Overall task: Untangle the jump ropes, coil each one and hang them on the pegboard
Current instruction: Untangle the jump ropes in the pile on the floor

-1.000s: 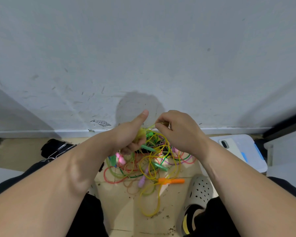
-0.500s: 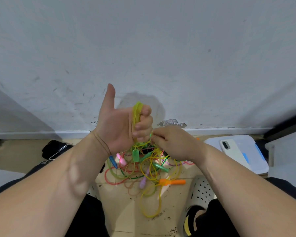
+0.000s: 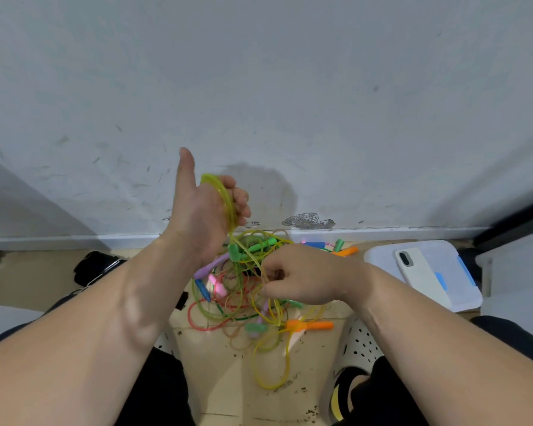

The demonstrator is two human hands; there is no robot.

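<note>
Two hands, left hand (image 3: 206,210) and right hand (image 3: 302,278), on yellow rope (image 3: 225,198); no legible writing.

The tangle of jump ropes (image 3: 243,290) lies on the floor (image 3: 216,373) just before the far wall (image 3: 290,87), with a phone (image 3: 419,275) on a lidded box (image 3: 456,259) to its right and a sandal (image 3: 351,382) near right.

Looks like a plain room in a home, down at floor level: scuffed white wall (image 3: 259,87) with chipped paint above a pale baseboard (image 3: 382,232), light wooden floor (image 3: 222,373) scattered with crumbs, perforated white clogs (image 3: 359,348) on the feet, a phone (image 3: 420,276) lying on a plastic bin lid (image 3: 462,284).
</note>
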